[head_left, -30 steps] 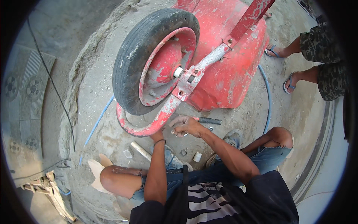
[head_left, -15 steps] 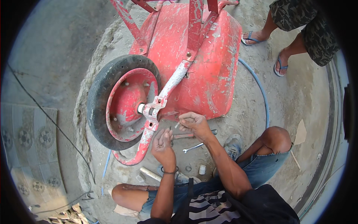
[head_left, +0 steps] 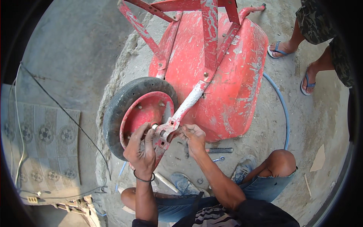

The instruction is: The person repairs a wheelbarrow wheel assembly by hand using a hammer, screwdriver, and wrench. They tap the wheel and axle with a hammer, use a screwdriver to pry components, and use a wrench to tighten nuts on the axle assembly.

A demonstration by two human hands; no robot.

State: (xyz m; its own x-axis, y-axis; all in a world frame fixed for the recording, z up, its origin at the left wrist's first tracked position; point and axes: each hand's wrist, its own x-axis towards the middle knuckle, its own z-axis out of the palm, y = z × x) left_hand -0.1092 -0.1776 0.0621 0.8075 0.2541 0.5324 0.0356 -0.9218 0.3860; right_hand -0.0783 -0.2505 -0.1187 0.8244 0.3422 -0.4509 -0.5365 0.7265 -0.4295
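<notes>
An upturned red wheelbarrow (head_left: 223,98), flaked and dusty, has a black-tyred wheel (head_left: 112,120) with a red rim and a metal axle bracket (head_left: 170,126). My left hand (head_left: 140,145) has curled fingers at the hub, beside the white axle collar (head_left: 154,127); whatever they grip is hidden. Right of the bracket, my right hand (head_left: 194,138) has thumb and fingers pinched on something too small to make out. Below it lie a dark-handled tool (head_left: 221,150), a spanner (head_left: 218,159) and a pale tube (head_left: 166,181).
Another person's sandalled feet (head_left: 280,51) stand at the upper right. A blue hose (head_left: 283,106) curves along the right. At left are a patterned tile strip (head_left: 51,143), dark cables (head_left: 68,113) and a rough concrete edge (head_left: 115,72). A cardboard scrap (head_left: 317,157) lies at right.
My left hand has risen from under the bracket to the hub. My right hand stays pinched beside the bracket. The view has shifted, showing more of the wheelbarrow's frame.
</notes>
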